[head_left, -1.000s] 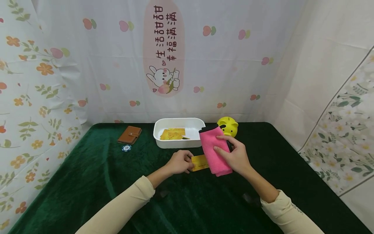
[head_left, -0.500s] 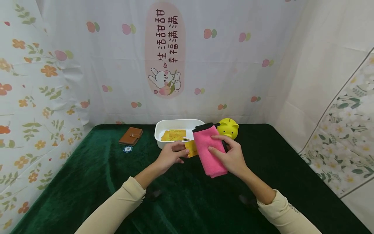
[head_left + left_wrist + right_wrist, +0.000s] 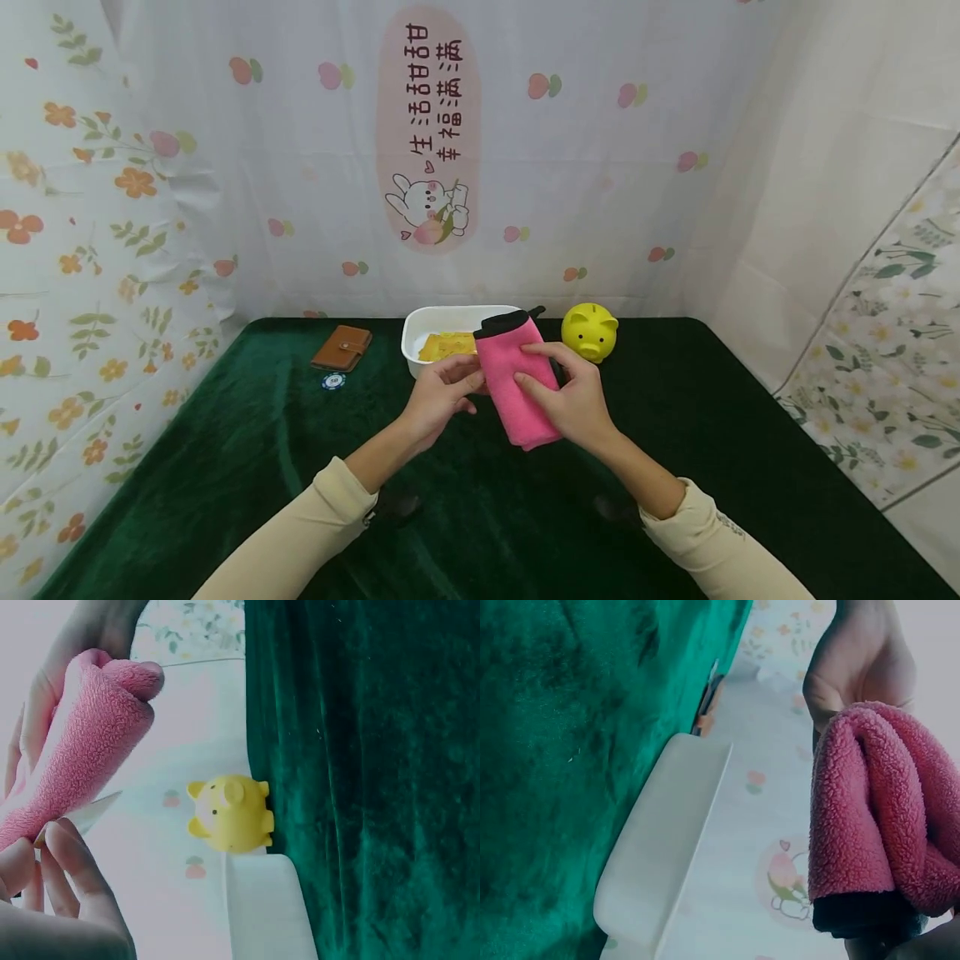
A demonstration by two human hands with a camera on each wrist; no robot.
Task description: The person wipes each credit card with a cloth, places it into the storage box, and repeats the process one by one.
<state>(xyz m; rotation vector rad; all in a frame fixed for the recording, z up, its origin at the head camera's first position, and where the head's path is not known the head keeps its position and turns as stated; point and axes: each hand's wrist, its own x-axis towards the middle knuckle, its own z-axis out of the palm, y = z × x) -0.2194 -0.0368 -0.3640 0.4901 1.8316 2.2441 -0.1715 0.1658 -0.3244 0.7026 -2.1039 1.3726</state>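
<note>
My right hand grips a folded pink fleecy cloth with a black trim along its top end; the thumb lies across its front. On the left, my left hand pinches the yellow card between thumb and fingers, right at the cloth's edge. The cloth hides the card in the head view; in the left wrist view a pale thin corner sticks out beyond the cloth above the fingertips. Behind both hands stands a white plastic box with several yellow cards in it, partly covered by the cloth.
A yellow piggy bank stands right of the box, near the table's back edge. To the left lie a brown wallet and a blue-and-white poker chip. Dark green velvet covers the table, with printed curtains behind.
My left hand has brought the yellow card up from lower right, and it has gone behind the cloth. My right hand has shifted left with the cloth, which now overlaps the box's front.
</note>
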